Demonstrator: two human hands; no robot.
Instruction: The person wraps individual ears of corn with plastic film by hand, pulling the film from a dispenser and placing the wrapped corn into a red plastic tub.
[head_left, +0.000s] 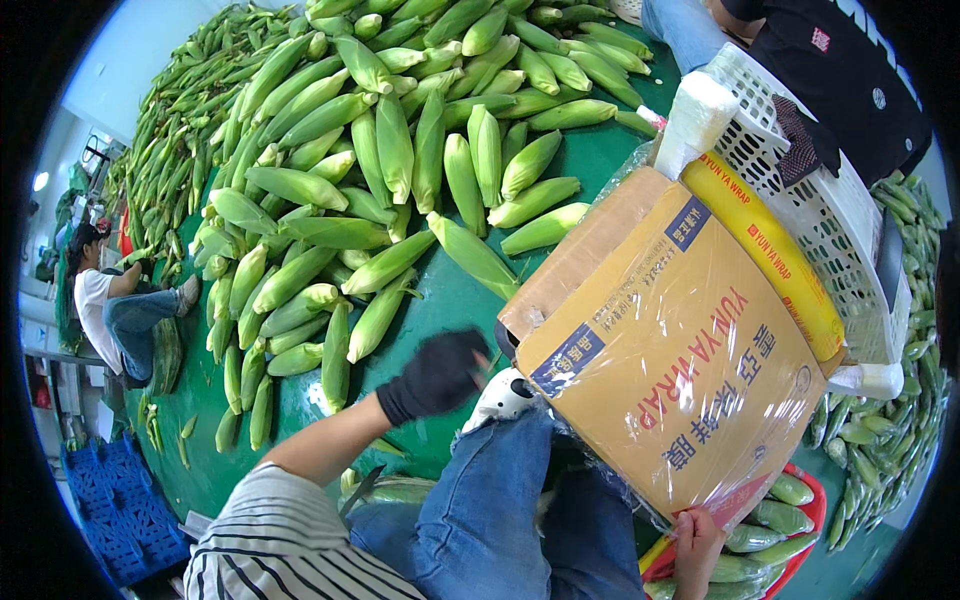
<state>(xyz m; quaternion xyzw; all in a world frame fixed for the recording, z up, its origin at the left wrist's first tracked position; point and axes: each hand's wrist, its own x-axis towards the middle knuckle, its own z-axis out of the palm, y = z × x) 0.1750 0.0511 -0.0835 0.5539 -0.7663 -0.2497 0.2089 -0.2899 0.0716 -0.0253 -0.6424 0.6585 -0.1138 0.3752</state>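
Note:
My left hand (442, 375), in a black fingerless glove, is above the green floor near my white shoe, its fingers blurred and partly hidden; I cannot tell whether it holds anything. My bare right hand (697, 536) grips the lower corner of a film-covered cardboard box (675, 345) printed as cling wrap. Just beyond the box lies a yellow wrap box (765, 247). A big heap of corn ears in green husks (300, 187) spreads ahead of me. Below the box, a red basket (814, 517) holds film-wrapped corn (780, 517).
A white perforated plastic crate (810, 195) with white foam pieces (697, 120) stands at the right, beside a person in black (840, 75). More corn (907, 270) lies beyond. A seated person (112, 300) and a blue plastic crate (124, 510) are at the left. A dark blade (364, 487) shows near my leg.

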